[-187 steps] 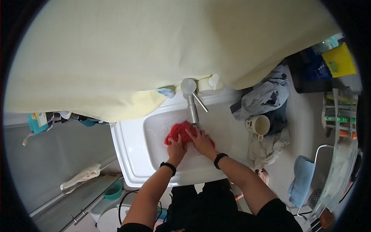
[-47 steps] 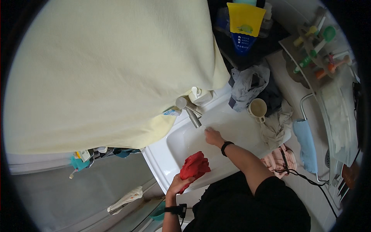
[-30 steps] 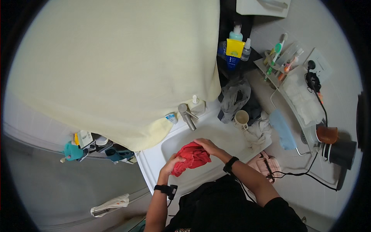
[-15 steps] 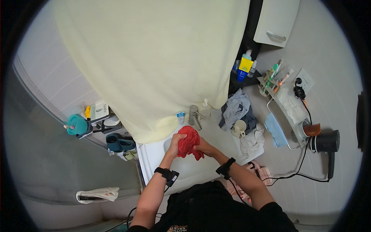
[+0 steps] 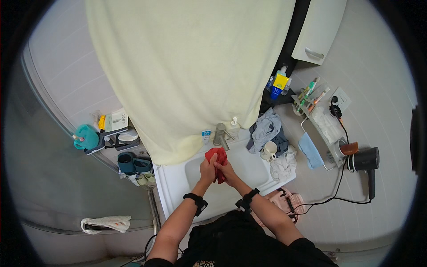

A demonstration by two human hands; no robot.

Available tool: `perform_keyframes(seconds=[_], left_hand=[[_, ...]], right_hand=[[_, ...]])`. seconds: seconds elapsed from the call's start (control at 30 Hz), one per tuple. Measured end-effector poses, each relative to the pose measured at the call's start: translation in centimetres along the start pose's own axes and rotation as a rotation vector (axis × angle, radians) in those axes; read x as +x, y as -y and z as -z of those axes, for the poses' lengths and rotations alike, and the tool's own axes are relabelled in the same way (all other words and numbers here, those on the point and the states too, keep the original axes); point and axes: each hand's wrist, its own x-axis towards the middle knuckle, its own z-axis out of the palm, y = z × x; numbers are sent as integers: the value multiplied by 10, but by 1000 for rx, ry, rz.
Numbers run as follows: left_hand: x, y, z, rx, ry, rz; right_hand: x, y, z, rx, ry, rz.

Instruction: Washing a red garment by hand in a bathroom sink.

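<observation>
A bunched red cloth (image 5: 217,155) is gripped between my two hands over the white sink (image 5: 249,171), just in front of the metal faucet (image 5: 220,133). My left hand (image 5: 207,170) closes on its left side. From the right, my right hand (image 5: 227,172) wraps round the lower part, and the hands nearly touch. Folds hang down between them, and the fingers hide much of the cloth. Each wrist wears a black strap with a small box.
Right of the faucet lie grey clothes (image 5: 268,129), a pale mug (image 5: 268,151) and a white cloth (image 5: 283,164). A small tube (image 5: 206,135) stands left of it. A hair dryer (image 5: 367,159) with a black cord hangs at the right wall. A cream cloth (image 5: 187,66) drapes behind the sink.
My hands have drawn closer together, and the red cloth is squeezed into a narrower bundle. The whole view has shifted slightly.
</observation>
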Motion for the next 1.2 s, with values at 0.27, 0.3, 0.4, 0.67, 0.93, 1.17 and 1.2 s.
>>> perform_keyframes(seconds=[0.27,0.3,0.4,0.67,0.93,1.17,1.2], left_hand=[[-7,42,23,1062,-82,-691],[-6,43,24,1070,-85,-696],[4,31,28,1088,-65,-612],[15,-84,81,1042,379,-251],[24,-114,-9,1433,754,-908],[67,-101,-42,1335,820,-659],[70,-98,-48,1336,798,-723]], right_hand=[[-5,4,5,-126,112,136],[-6,7,5,-121,119,141],[-10,17,3,-158,132,36],[-3,48,37,-57,173,-183],[14,63,45,152,448,-401],[26,101,67,68,504,-523],[29,100,73,64,519,-527]])
